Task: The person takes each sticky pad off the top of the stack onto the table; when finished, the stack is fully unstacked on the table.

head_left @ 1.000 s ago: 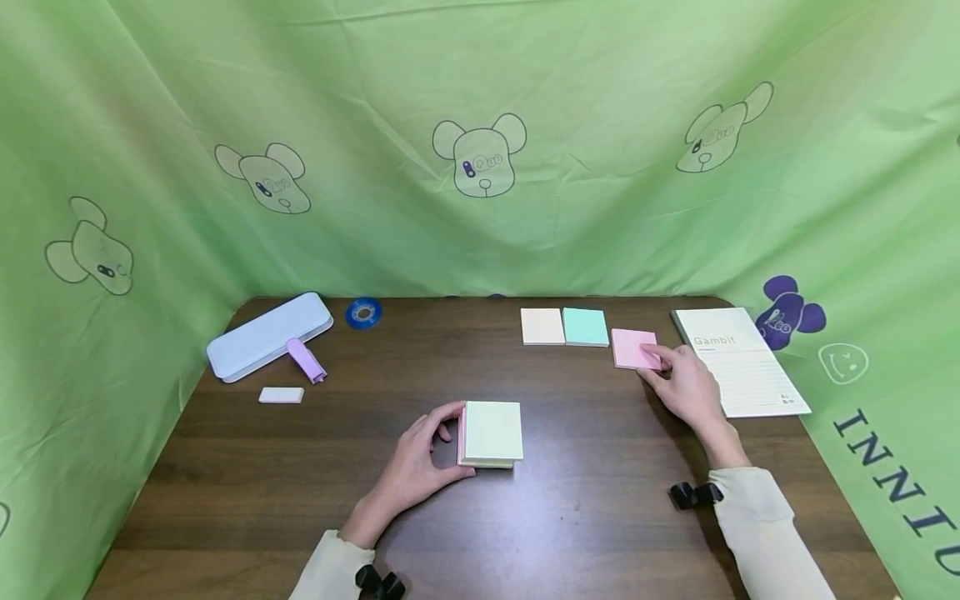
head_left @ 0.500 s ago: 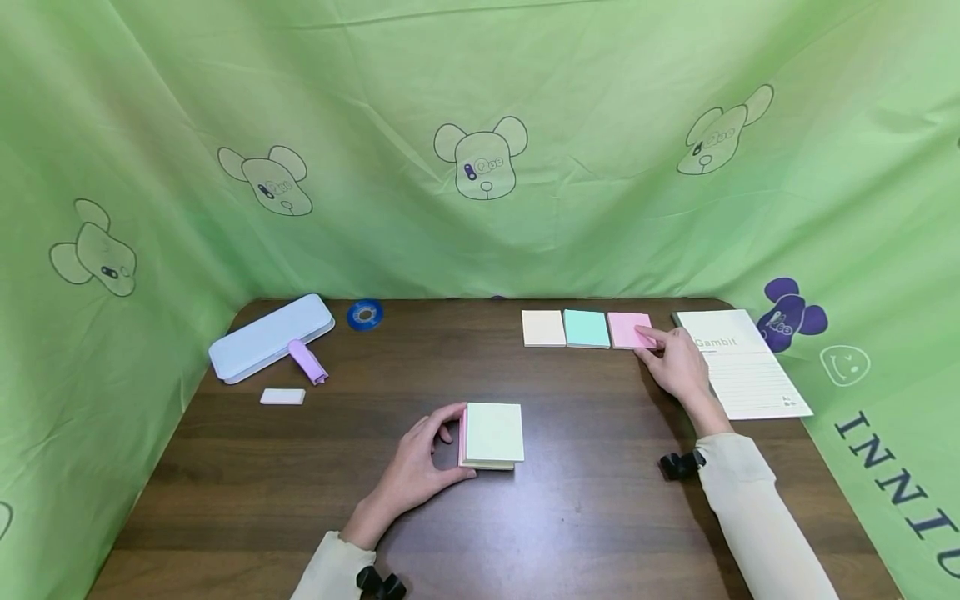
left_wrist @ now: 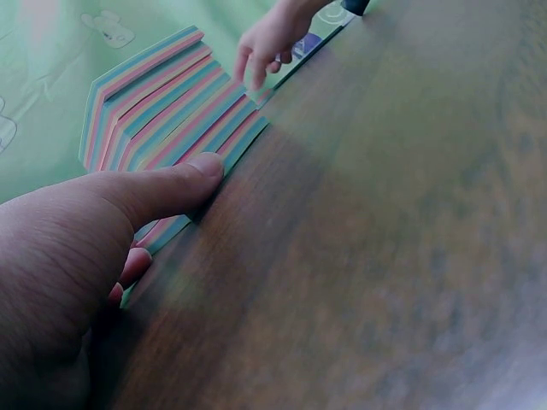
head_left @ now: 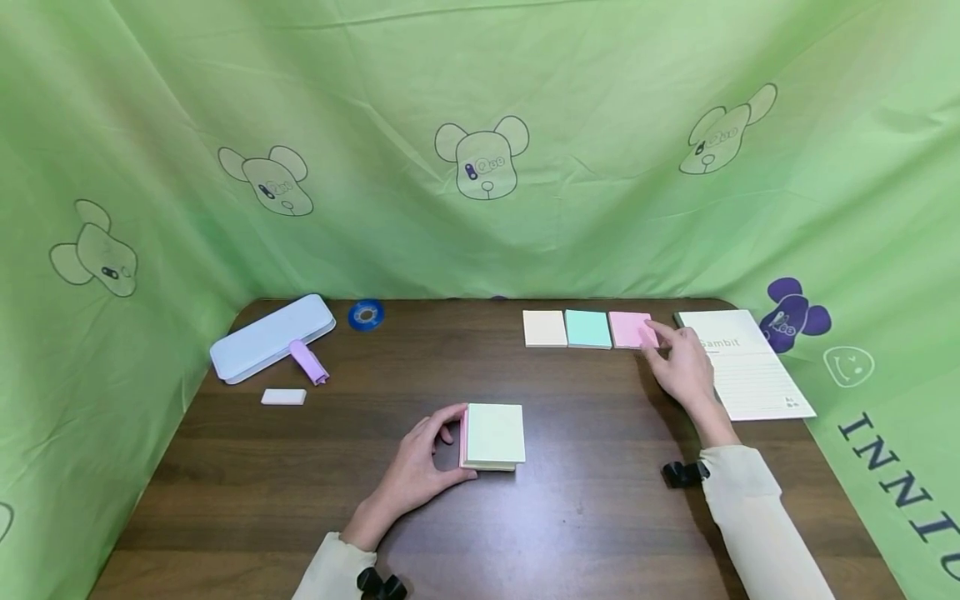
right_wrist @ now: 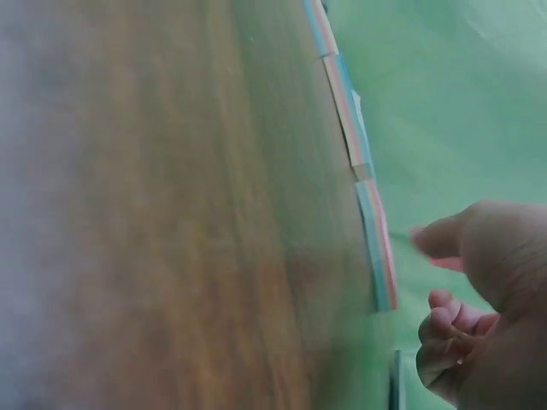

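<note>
My left hand (head_left: 420, 462) grips the left side of a thick stack of sticky notes (head_left: 493, 435), pale green on top, standing on the table. In the left wrist view the stack (left_wrist: 171, 111) shows many coloured layers, with the thumb along its near edge. At the back right, a cream sticky-note pad (head_left: 544, 328), a teal pad (head_left: 588, 329) and a pink pad (head_left: 628, 329) lie side by side in a row. My right hand (head_left: 684, 367) hovers at the pink pad's right edge, fingertips overlapping it. Seen from the right wrist, its thumb (right_wrist: 444, 235) is apart from the pads.
A white notepad marked Gambit (head_left: 753, 367) lies right of the right hand. At the left are a pale blue case (head_left: 270, 337), a purple object (head_left: 307, 362), a white eraser (head_left: 283, 397) and blue tape (head_left: 366, 315). A green curtain (head_left: 480, 242) surrounds the table (head_left: 585, 533).
The right hand slid the pink pad back and left into line beside the teal one, then its fingers loosened and drew slightly right. The left hand stayed on the stack.
</note>
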Demonstrator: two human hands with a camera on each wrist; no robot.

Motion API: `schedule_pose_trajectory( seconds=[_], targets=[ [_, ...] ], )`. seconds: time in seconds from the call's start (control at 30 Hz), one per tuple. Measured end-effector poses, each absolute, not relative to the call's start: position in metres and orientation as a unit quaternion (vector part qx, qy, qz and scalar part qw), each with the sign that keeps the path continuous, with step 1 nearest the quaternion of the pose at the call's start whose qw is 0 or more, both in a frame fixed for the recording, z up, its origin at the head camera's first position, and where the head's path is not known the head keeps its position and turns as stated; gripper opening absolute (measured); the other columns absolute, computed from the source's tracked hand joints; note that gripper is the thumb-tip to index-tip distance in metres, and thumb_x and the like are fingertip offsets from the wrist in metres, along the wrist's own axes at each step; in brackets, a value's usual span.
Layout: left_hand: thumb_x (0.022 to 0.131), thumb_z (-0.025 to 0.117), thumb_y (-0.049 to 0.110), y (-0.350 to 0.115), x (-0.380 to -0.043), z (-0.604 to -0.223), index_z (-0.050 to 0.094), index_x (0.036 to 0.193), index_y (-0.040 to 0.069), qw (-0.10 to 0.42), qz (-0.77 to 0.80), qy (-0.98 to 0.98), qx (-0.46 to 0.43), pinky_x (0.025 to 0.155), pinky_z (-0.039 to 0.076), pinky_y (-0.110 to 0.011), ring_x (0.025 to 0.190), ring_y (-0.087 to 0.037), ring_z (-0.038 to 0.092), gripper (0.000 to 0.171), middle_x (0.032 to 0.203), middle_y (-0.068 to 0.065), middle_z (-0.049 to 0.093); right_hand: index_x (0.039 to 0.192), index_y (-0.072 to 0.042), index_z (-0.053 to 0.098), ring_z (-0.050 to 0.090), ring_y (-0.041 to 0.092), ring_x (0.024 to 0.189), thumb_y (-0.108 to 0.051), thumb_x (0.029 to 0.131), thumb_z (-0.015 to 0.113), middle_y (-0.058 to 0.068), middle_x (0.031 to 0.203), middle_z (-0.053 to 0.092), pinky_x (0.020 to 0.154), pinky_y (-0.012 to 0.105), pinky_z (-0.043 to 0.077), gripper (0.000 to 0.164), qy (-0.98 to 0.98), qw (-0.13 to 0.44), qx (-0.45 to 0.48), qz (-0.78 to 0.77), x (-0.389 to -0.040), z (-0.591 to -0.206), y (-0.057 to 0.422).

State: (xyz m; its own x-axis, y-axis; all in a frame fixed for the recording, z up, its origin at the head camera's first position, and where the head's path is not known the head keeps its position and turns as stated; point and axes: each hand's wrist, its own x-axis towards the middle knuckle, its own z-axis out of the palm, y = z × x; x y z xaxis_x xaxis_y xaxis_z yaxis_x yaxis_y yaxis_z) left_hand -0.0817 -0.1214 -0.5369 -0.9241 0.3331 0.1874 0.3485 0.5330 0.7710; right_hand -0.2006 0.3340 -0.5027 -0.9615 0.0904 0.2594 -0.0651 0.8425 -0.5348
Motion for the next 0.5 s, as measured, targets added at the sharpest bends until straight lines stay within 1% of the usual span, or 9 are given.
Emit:
schedule_pose_trajectory(
  seconds=[0.07,0.13,0.3,0.4,0.5],
  targets=[
    [0.076,0.106,0.023,-0.121,-0.082,-0.537,0.055,0.159,0.028,0.009,-0.442,-0.876,-0.195,0.084,0.05,-0.028,0.099,-0.01,0.055,0.098,0.114,0.011,0.062,0.144,-0.001,0.07,0.058,0.04,0.092,-0.018,0.106,0.074,0.024,0.103,0.061,0.071,0.055,0.044,0.042,-0.944,0.158,-0.004,0.289,-0.198,-0.5,0.331],
    [0.076,0.106,0.023,-0.122,-0.082,-0.536,0.055,0.159,0.028,0.008,-0.441,-0.876,-0.194,0.083,0.05,-0.028,0.099,-0.01,0.055,0.098,0.113,0.011,0.062,0.143,0.0,0.071,0.057,0.036,0.089,-0.018,0.106,0.074,0.021,0.098,0.061,0.072,0.05,0.043,0.041,-0.938,0.175,-0.001,0.301,-0.193,-0.495,0.326],
    [0.075,0.107,0.023,-0.122,-0.082,-0.536,0.056,0.159,0.027,0.01,-0.44,-0.876,-0.195,0.081,0.049,-0.027,0.098,-0.01,0.055,0.097,0.109,0.009,0.061,0.139,-0.001,0.075,0.055,0.016,0.077,-0.011,0.103,0.077,0.013,0.088,0.063,0.071,0.027,0.041,0.038,-0.917,0.206,0.022,0.339,-0.178,-0.484,0.308],
    [0.075,0.107,0.023,-0.122,-0.082,-0.536,0.056,0.159,0.027,0.011,-0.441,-0.876,-0.197,0.081,0.05,-0.027,0.098,-0.01,0.055,0.097,0.109,0.009,0.062,0.137,-0.002,0.076,0.054,0.006,0.074,-0.008,0.102,0.079,0.01,0.086,0.064,0.068,0.017,0.041,0.036,-0.902,0.205,0.043,0.377,-0.169,-0.479,0.295],
    [0.075,0.107,0.023,-0.122,-0.082,-0.536,0.056,0.159,0.027,0.011,-0.44,-0.876,-0.197,0.082,0.05,-0.027,0.098,-0.01,0.055,0.098,0.109,0.01,0.061,0.136,0.0,0.076,0.054,0.004,0.075,-0.006,0.101,0.08,0.008,0.087,0.064,0.068,0.014,0.043,0.036,-0.885,0.174,0.064,0.426,-0.161,-0.475,0.281]
  ],
)
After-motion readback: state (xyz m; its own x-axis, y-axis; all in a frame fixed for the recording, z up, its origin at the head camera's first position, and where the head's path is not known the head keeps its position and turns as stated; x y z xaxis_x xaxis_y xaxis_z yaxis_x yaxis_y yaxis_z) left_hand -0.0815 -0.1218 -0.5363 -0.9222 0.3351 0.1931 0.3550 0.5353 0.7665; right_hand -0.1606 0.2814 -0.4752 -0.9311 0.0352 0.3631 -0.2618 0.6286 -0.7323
